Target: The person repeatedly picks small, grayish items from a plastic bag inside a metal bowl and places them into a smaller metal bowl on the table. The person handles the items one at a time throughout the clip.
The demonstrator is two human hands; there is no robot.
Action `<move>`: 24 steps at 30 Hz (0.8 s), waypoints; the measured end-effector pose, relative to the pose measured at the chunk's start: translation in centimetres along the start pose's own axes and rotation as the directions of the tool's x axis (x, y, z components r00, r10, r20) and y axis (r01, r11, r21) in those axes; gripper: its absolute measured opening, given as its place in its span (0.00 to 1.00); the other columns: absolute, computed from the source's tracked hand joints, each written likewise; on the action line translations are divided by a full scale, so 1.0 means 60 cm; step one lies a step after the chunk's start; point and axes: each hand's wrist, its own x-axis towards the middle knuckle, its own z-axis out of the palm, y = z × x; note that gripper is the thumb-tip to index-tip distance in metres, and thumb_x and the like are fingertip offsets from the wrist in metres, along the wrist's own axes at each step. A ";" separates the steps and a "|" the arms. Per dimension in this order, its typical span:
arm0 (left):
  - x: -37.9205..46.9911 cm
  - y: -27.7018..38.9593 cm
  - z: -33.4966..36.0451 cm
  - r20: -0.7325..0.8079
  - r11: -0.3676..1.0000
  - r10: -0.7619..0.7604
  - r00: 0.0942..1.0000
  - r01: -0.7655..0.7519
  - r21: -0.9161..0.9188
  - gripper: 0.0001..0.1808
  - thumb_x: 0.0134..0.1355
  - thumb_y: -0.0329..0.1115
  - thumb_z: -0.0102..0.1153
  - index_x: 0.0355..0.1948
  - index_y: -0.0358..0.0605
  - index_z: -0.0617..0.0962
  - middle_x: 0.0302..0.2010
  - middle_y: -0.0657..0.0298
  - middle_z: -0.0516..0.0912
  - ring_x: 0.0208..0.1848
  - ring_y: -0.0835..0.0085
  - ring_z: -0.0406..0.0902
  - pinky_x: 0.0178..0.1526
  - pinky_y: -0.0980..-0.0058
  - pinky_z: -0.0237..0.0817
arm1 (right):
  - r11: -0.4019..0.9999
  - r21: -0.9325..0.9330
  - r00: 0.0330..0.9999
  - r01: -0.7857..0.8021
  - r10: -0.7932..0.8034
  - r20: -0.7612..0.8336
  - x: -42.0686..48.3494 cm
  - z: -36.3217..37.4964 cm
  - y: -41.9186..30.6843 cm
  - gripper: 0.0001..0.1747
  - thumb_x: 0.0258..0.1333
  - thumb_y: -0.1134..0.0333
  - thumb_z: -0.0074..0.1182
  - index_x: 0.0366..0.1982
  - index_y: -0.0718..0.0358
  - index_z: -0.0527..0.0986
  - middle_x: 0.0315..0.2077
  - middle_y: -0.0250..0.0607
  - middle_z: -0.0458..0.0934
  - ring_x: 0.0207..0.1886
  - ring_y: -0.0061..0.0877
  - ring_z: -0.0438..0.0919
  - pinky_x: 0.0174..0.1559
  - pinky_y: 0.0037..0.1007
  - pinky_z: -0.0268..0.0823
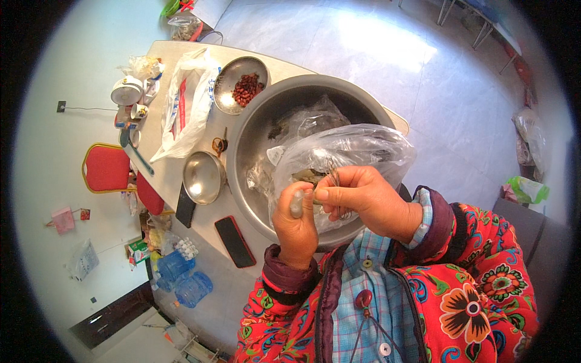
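Observation:
Over a large metal basin (238, 190), my two hands meet at their fingertips. My left hand (297, 222) pinches a small pale, translucent object (297, 203) between thumb and fingers; its kind is unclear. In my right hand (363, 197) are several thin looped strands (332, 170), perhaps wire or string, that hang above and below the fingers. Beneath both hands lies a clear plastic bag (372, 140) with dried leaves (308, 176) inside. Another clear plastic bag (317, 115) with dark bits rests farther back in the basin.
Left of the basin, the table (213, 215) holds an empty metal bowl (203, 177), a metal bowl of red dates or beans (247, 88), a white plastic bag (188, 100), keys (220, 144) and a smartphone (235, 241). A red chair (106, 168) stands beyond it.

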 end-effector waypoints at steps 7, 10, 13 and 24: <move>0.001 0.007 -0.001 0.012 0.999 -0.005 1.000 0.004 0.032 0.06 0.63 0.29 0.55 0.38 0.38 0.76 0.34 0.59 0.80 0.37 0.72 0.76 0.41 0.75 0.66 | 0.999 -0.012 0.999 0.032 -0.032 -0.013 0.001 -0.002 -0.003 0.10 0.55 0.63 0.57 0.30 0.64 0.76 0.22 0.28 0.74 0.25 0.13 0.71 0.29 0.18 0.63; 0.002 0.010 -0.001 0.015 1.000 -0.015 1.000 0.015 0.018 0.05 0.63 0.29 0.55 0.38 0.38 0.76 0.34 0.60 0.80 0.36 0.74 0.75 0.41 0.76 0.65 | 0.998 -0.010 0.996 0.068 -0.068 -0.057 -0.002 -0.003 -0.006 0.09 0.55 0.64 0.56 0.31 0.64 0.76 0.23 0.28 0.75 0.25 0.13 0.71 0.30 0.18 0.64; 0.002 0.011 -0.001 0.013 1.000 -0.013 1.000 0.013 0.013 0.05 0.63 0.28 0.55 0.38 0.38 0.76 0.33 0.61 0.80 0.36 0.75 0.75 0.41 0.77 0.65 | 0.994 -0.028 0.992 0.106 -0.108 -0.067 -0.003 -0.008 -0.012 0.09 0.55 0.65 0.56 0.32 0.65 0.76 0.24 0.27 0.74 0.26 0.13 0.71 0.30 0.19 0.64; -0.003 0.028 -0.007 0.195 0.994 0.020 0.981 0.002 -0.112 0.07 0.64 0.30 0.53 0.40 0.36 0.76 0.35 0.60 0.81 0.38 0.75 0.76 0.41 0.75 0.67 | 0.294 -0.767 0.738 0.570 -0.594 0.320 -0.009 -0.006 -0.028 0.12 0.45 0.69 0.59 0.36 0.56 0.79 0.22 0.39 0.73 0.24 0.37 0.75 0.25 0.32 0.67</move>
